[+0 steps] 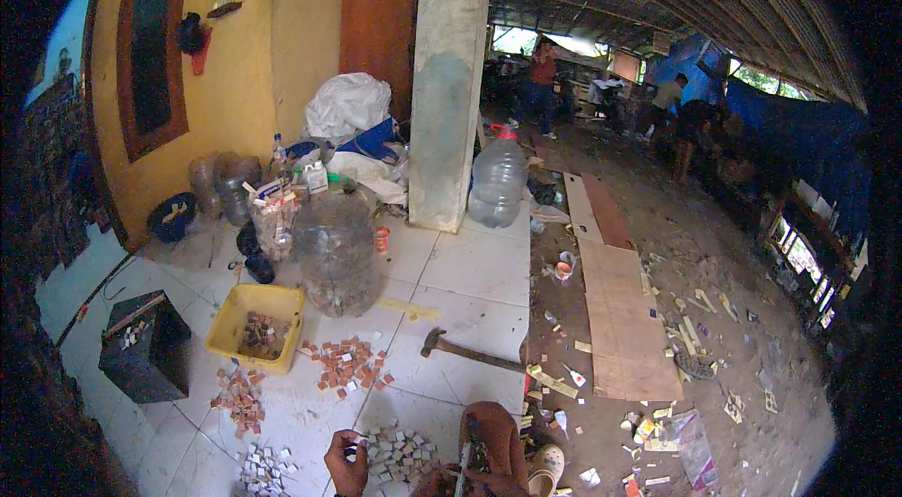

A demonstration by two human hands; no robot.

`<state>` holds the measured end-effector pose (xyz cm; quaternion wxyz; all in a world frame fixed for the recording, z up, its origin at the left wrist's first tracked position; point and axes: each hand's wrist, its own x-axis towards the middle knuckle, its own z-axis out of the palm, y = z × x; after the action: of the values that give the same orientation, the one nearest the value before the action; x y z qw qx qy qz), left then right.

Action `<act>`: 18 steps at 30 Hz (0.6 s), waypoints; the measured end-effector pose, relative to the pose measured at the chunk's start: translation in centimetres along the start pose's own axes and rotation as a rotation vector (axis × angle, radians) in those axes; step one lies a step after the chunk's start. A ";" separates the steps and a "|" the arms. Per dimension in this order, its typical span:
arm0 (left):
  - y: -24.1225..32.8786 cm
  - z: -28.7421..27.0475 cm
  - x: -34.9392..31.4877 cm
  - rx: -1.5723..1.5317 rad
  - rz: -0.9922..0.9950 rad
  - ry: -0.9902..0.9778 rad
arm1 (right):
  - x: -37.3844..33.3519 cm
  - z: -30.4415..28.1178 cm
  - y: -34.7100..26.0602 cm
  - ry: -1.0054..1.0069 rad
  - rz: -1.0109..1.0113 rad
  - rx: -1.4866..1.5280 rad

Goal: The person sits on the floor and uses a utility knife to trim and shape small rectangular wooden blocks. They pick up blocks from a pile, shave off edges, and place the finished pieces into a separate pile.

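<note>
My left hand point(347, 467) is closed in a pinch at the lower edge, with a small white piece point(353, 450) at its fingertips. Just beside it lies a heap of small pale square pieces point(399, 456) on the white tiled floor. My right hand point(477, 481), partly hidden at the bottom, is closed around a thin upright grey tool point(463, 459) whose exact kind I cannot make out. More white pieces point(268, 469) are spread left of my left hand. Reddish-brown square pieces lie in two piles, one central point(346, 365) and one farther left point(240, 400).
A yellow tub point(216, 328) holds more pieces, near a black box point(143, 367). A hammer point(470, 349) lies at the tile edge. Behind stand a large clear plastic container point(336, 257), a water jug point(498, 179) and a pillar point(447, 84). Boards point(620, 328) cover the dirt floor; people work far back.
</note>
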<state>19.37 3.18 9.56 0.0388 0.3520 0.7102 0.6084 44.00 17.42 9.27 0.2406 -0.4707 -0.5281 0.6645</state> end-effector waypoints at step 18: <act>-0.2 -3.0 -2.9 -0.318 -0.145 0.064 | -0.9 0.5 0.5 -0.029 0.017 -0.050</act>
<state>20.04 -0.96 9.07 0.1152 0.2698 0.6295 0.7195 44.03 16.25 9.16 0.2155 -0.4715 -0.5438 0.6600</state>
